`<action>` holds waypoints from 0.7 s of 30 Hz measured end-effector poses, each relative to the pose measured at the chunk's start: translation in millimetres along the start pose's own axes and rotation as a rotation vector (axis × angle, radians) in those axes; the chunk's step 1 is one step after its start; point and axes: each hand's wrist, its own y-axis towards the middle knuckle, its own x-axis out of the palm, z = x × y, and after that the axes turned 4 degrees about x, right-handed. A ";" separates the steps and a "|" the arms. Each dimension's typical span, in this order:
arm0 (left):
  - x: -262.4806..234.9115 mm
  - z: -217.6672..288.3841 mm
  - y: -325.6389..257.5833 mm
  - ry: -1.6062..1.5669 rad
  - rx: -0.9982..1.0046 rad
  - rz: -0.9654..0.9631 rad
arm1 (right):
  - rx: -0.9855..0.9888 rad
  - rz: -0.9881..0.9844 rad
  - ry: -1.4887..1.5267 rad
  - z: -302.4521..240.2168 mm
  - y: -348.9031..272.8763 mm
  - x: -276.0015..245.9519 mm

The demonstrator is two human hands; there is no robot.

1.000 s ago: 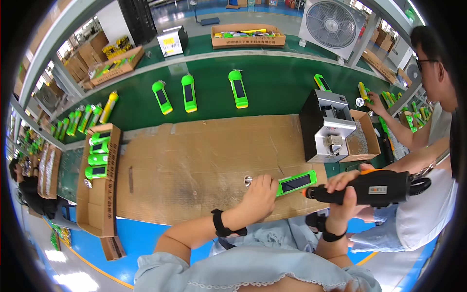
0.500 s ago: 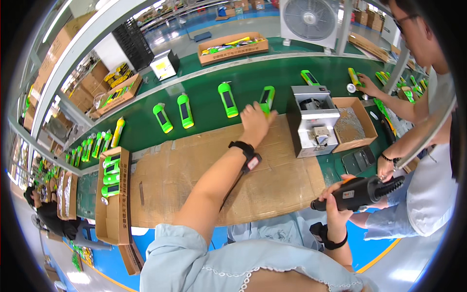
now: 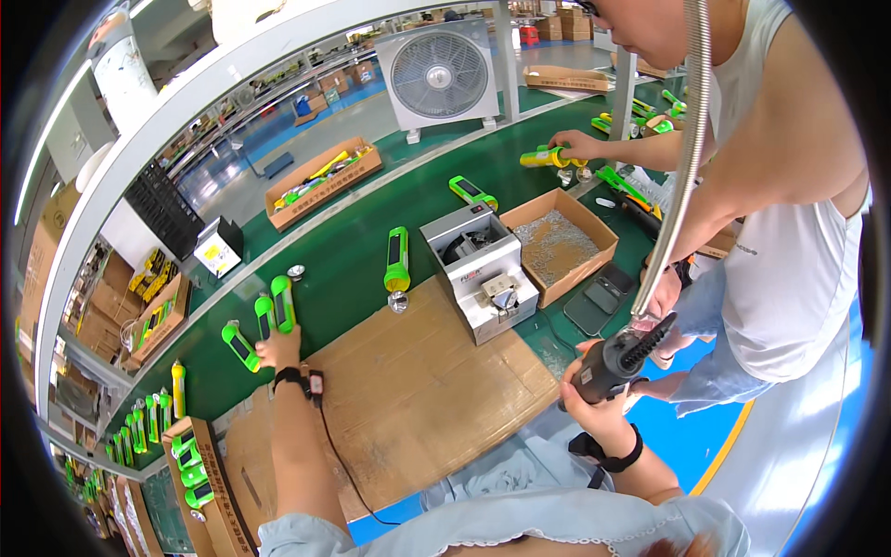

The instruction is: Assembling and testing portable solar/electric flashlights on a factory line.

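Left of the machine (image 3: 478, 274), left hand (image 3: 280, 349) touches the green torches' (image 3: 282, 306) near ends; can't tell whether its fingers grip one. Right of the machine, right hand (image 3: 596, 414) clasps a black driver (image 3: 605, 371).

Dark characters (image 3: 320, 203) along cardboard tray (image 3: 336, 195), lettering (image 3: 471, 278) on silver machine (image 3: 494, 257), yellow label (image 3: 216, 258) on white box (image 3: 215, 237)

Partial occlusions, several edge crops, some clutter unresolvable.
Left hand (image 3: 281, 350) hides lower ends of the two nearest green flashlights (image 3: 282, 302); exact finger contact unclear. Right hand (image 3: 599, 413) covers part of electric screwdriver (image 3: 605, 369), bit not visible. Co-worker (image 3: 789, 306): head cropped at top; flexible metal hose (image 3: 685, 186) too. Lower-left carton (image 3: 221, 492) runs off bottom. Far-left flashlight cluster (image 3: 85, 480) too small to count.
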 end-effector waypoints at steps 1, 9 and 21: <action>-4.0 -9.9 5.3 -0.113 -0.019 -0.106 | 0.003 -0.002 0.005 1.5 0.7 2.0; -35.5 -43.7 -77.1 -0.132 0.315 -0.049 | -0.093 -0.139 -0.057 17.6 34.2 14.5; -108.4 -76.1 -255.1 -0.028 0.483 0.074 | -0.066 -0.179 -0.031 20.9 44.2 29.6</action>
